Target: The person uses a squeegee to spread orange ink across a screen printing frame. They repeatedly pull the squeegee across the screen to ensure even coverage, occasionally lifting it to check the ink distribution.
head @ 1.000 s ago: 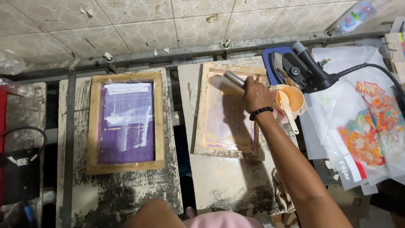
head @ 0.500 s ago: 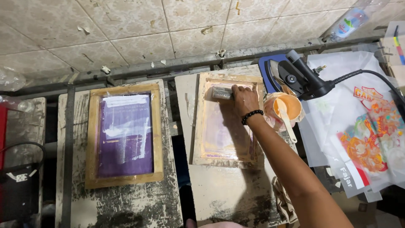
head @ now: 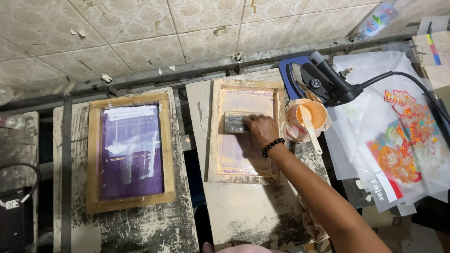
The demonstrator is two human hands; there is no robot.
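- Worktop boards, caked with dried ink, lie nearest the camera; the right forearm reaches over the middle one.
- Right hand, a dark bead bracelet at its wrist, is clenched over the squeegee, fingers wrapped on its top edge. The left hand is out of view, so I cannot tell its state.
- The squeegee sits inside the wooden printing frame, in its upper half, blade down on the pale, ink-wet mesh. It looks like a stiff, light block with a flexible blade; it is best gripped along the top edge, as here, and likely slick where ink has smeared.
- The frame looks rigid and light but its mesh is taut and thin, so it is better held by the wooden rails than by the screen.
- Just right of the frame stands an orange ink cup with a pale spatula in it; likely messy and easily tipped.
- To the left, on another board, a second frame with purple mesh lies untouched.
- Farther right, printed sheets lie spread under a black heat tool.
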